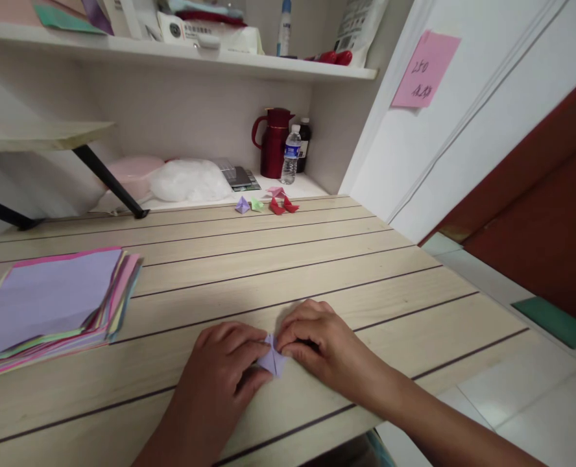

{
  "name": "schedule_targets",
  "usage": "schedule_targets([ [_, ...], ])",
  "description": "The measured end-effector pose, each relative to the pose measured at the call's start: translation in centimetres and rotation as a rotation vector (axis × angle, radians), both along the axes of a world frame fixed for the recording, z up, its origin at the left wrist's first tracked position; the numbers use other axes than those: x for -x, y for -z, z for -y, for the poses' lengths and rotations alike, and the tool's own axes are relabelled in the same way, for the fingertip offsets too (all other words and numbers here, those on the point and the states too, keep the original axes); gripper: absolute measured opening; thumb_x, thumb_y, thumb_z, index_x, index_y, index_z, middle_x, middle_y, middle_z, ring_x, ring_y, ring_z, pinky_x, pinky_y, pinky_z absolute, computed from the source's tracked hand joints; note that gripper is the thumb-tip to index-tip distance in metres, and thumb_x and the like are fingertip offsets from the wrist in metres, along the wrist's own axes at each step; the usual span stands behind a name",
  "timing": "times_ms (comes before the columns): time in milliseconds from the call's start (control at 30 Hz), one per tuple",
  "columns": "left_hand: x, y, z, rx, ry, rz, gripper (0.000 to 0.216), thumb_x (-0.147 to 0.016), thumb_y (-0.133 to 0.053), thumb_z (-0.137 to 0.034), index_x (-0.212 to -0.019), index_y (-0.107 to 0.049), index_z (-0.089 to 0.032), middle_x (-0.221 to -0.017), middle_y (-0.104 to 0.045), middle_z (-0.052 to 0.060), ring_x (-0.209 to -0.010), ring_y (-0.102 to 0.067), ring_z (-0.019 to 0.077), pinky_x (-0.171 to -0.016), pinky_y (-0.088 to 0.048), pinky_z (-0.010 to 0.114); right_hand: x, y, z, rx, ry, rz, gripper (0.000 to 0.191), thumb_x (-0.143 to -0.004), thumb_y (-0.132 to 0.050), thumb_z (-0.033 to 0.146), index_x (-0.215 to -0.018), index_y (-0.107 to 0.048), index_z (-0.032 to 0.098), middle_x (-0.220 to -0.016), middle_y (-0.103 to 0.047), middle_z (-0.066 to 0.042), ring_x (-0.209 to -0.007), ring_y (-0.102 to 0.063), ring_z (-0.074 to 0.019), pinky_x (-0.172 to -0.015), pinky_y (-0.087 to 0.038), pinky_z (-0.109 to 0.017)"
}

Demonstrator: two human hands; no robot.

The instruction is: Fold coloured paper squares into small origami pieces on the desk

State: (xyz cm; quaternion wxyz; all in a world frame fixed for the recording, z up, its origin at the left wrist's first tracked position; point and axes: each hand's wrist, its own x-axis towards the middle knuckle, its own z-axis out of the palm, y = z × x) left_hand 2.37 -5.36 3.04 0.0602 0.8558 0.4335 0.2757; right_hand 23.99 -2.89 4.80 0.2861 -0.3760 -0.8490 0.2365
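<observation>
A small folded piece of purple paper (274,362) lies on the wooden table (356,275), between my two hands. My left hand (232,363) grips its left side, thumb low and fingers above. On the upper right side, my right hand (312,337) pinches the paper between thumb and fingers. A crease or slit runs down the middle of the folded piece. My fingers hide parts of its edges.
A stack of coloured paper sheets (59,292) lies at the left. Small folded paper pieces (277,205) sit at the table's back edge. Behind them stand a dark red jug (273,146) and a water bottle (291,155). A small raised shelf (39,135) is at the back left.
</observation>
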Motion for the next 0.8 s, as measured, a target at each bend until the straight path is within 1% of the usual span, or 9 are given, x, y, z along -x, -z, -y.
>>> schedule_targets([
  [100,-0.1,-0.1,-0.2,-0.023,0.020,0.018,0.013,-0.087,-0.066,-0.022,-0.096,-0.072,-0.029,-0.099,-0.075,-0.004,-0.092,-0.068,0.0174,-0.083,-0.053,0.039,-0.4,-0.1,-0.2,0.039,-0.040,-0.008,0.006,-0.089,-0.072,0.021,-0.090,-0.073,0.027,-0.096,-0.075,0.003,-0.098,-0.066,-0.0169,-0.094,-0.042,-0.035],
  [200,-0.1,-0.4,-0.4,-0.048,0.050,0.035,0.015,-0.090,-0.061,-0.023,-0.097,-0.072,-0.030,-0.098,-0.076,-0.004,-0.089,-0.068,0.0168,-0.078,-0.054,0.037,-0.6,-0.2,-0.3,0.054,-0.067,-0.023,0.013,-0.081,-0.080,0.022,-0.091,-0.073,0.027,-0.097,-0.075,0.003,-0.098,-0.066,-0.0174,-0.094,-0.041,-0.034],
  [233,-0.1,-0.5,-0.5,-0.053,0.051,0.039,0.016,-0.091,-0.060,-0.023,-0.097,-0.072,-0.030,-0.097,-0.076,-0.004,-0.089,-0.069,0.0167,-0.078,-0.054,0.036,-0.6,-0.1,-0.2,0.052,-0.063,-0.030,0.013,-0.081,-0.081,0.023,-0.090,-0.073,0.027,-0.097,-0.075,0.004,-0.098,-0.066,-0.0172,-0.094,-0.041,-0.034],
  [367,-0.2,-0.6,-0.4,-0.060,0.027,0.063,0.015,-0.091,-0.059,-0.022,-0.094,-0.072,-0.029,-0.096,-0.076,-0.003,-0.088,-0.068,0.0166,-0.077,-0.055,0.036,-0.2,0.0,0.0,0.030,-0.019,-0.037,0.001,-0.088,-0.074,0.028,-0.089,-0.073,0.027,-0.093,-0.075,0.004,-0.096,-0.065,-0.0160,-0.093,-0.041,-0.035],
  [533,-0.4,-0.3,0.2,-0.044,-0.062,0.090,0.015,-0.090,-0.058,-0.021,-0.095,-0.069,-0.029,-0.099,-0.075,-0.003,-0.091,-0.068,0.0174,-0.080,-0.055,0.038,0.4,0.0,0.4,0.010,0.042,-0.019,0.005,-0.092,-0.069,0.027,-0.088,-0.072,0.026,-0.094,-0.073,0.002,-0.096,-0.063,-0.0174,-0.090,-0.042,-0.035],
  [667,-1.0,-0.2,0.5,-0.039,-0.173,0.107,0.014,-0.089,-0.055,-0.020,-0.087,-0.068,-0.027,-0.097,-0.075,-0.001,-0.089,-0.069,0.0186,-0.076,-0.055,0.038,0.6,0.1,0.7,-0.008,0.120,0.025,0.010,-0.094,-0.063,0.022,-0.089,-0.071,0.025,-0.105,-0.069,-0.002,-0.101,-0.061,-0.0205,-0.091,-0.042,-0.038],
  [800,-1.9,0.0,0.8,-0.064,-0.255,0.123,0.014,-0.088,-0.053,-0.019,-0.081,-0.064,-0.025,-0.093,-0.074,0.001,-0.086,-0.068,0.0211,-0.074,-0.055,0.041,0.7,0.0,0.7,0.028,0.141,0.044,0.008,-0.092,-0.066,0.019,-0.087,-0.067,0.024,-0.112,-0.065,-0.002,-0.108,-0.058,-0.0216,-0.093,-0.040,-0.040],
])
